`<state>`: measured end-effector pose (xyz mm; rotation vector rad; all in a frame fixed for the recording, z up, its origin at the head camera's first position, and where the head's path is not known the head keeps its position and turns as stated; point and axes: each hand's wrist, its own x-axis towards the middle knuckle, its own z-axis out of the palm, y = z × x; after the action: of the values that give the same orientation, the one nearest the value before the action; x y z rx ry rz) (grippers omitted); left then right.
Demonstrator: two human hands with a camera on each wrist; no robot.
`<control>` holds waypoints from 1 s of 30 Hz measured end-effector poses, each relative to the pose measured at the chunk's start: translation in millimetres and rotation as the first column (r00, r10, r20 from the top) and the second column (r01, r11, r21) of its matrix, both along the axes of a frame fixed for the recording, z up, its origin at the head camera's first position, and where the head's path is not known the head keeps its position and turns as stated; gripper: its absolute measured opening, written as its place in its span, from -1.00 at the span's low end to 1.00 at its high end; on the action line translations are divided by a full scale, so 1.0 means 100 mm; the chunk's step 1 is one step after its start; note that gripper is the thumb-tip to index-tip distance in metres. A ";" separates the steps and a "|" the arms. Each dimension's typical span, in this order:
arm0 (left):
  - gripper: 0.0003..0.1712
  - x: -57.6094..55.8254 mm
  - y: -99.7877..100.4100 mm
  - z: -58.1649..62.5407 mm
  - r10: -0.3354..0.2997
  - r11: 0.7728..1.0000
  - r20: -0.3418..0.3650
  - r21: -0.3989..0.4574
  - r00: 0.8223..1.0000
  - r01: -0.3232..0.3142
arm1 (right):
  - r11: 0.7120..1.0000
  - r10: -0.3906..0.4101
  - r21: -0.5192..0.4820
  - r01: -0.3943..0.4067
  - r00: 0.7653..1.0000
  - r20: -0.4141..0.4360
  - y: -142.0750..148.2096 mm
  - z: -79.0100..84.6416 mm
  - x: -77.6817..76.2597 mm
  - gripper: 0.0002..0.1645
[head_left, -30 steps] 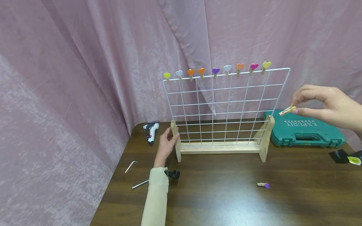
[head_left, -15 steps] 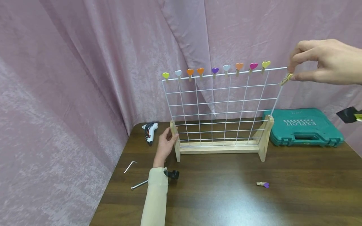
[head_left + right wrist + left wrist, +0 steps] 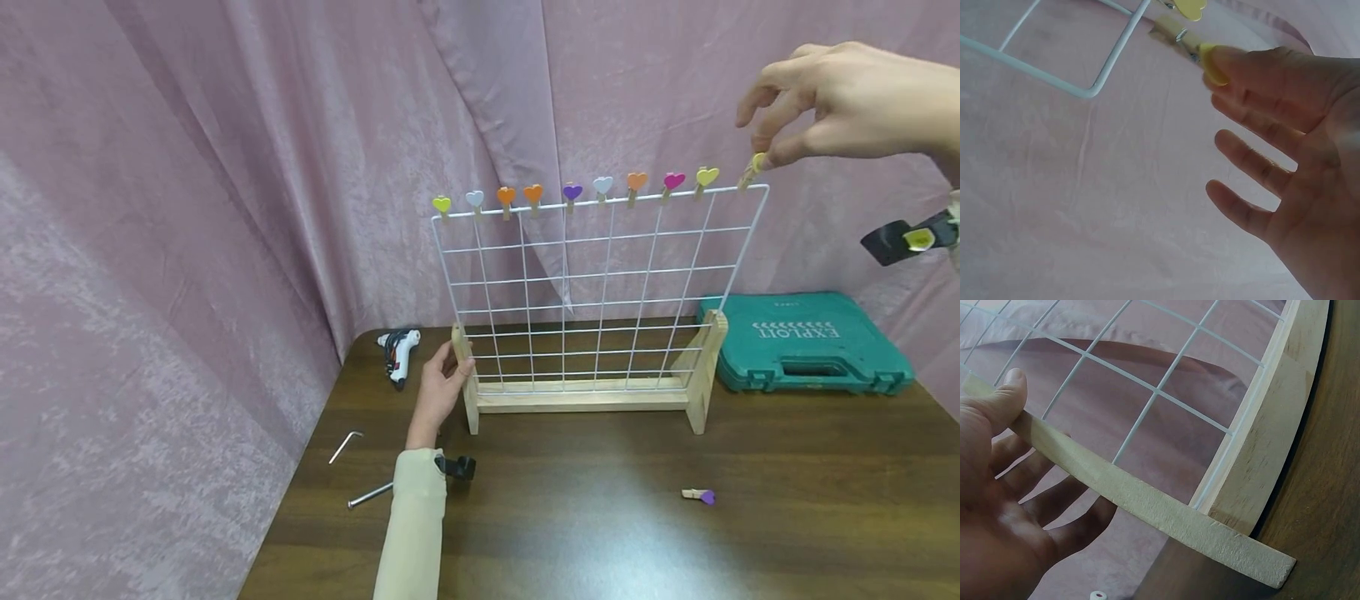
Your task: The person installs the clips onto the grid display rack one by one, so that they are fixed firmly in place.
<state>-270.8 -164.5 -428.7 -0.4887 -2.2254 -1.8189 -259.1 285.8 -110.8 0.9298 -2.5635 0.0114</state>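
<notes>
A white wire grid [image 3: 592,272] stands upright in a pale wooden stand [image 3: 585,403]. My left hand [image 3: 438,390] grips the stand's left post [image 3: 1129,494], thumb in front and fingers behind. High at the right, my right hand [image 3: 847,104] pinches a wooden clothespin with a yellow heart [image 3: 752,169] between thumb and index finger. The clothespin's tip is right at the grid's top bar, near the right corner; in the right wrist view the other fingers spread apart. Several heart clothespins [image 3: 572,192] sit along that bar, the nearest a yellow one [image 3: 707,178].
A clothespin with a purple heart [image 3: 699,497] lies on the table [image 3: 570,533]. Behind at right lies a green tool case [image 3: 813,342]. To the left are a white glue gun [image 3: 400,354], a hex key [image 3: 344,447] and a metal bolt [image 3: 370,495]. Pink curtains hang behind.
My right hand has risen and moved left, carrying the yellow-heart clothespin from beside the grid to its top bar. My left hand stays on the post.
</notes>
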 end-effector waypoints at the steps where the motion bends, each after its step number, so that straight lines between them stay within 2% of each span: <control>1: -0.53 0.01 0.00 0.00 0.001 1.000 0.002 0.001 1.000 -0.001 | 1.000 0.001 -0.004 -0.001 1.000 0.007 -0.01 0.00 -0.02 -0.84; 8: -0.53 0.01 0.00 0.00 -0.004 1.000 -0.013 -0.003 1.000 0.003 | 0.999 0.051 -0.001 -0.051 0.999 0.011 -0.09 0.02 -0.09 -0.59; 14: -0.52 0.01 0.01 0.00 0.000 1.000 -0.005 -0.005 1.000 0.000 | 0.995 0.084 0.050 -0.086 0.996 0.025 -0.12 0.03 -0.14 -0.79; 22: -0.52 0.02 0.00 -0.02 -0.006 1.000 0.005 0.006 1.000 0.006 | 0.989 0.114 0.085 -0.118 0.993 0.041 -0.14 0.00 -0.16 -0.69; 26: -0.52 0.02 0.00 -0.03 -0.010 1.000 -0.004 0.002 1.000 0.010 | 0.994 0.083 0.071 -0.088 0.993 0.080 -0.14 -0.01 -0.15 -0.71; 30: -0.52 0.02 -0.01 -0.02 -0.018 1.000 -0.015 0.009 1.000 0.018 | 0.999 0.003 0.049 -0.009 0.993 0.114 -0.12 -0.02 -0.13 -0.84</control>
<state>-268.8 -166.0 -430.6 -0.5200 -2.2085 -1.8278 -272.0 273.4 -113.1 0.9811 -2.6771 0.0035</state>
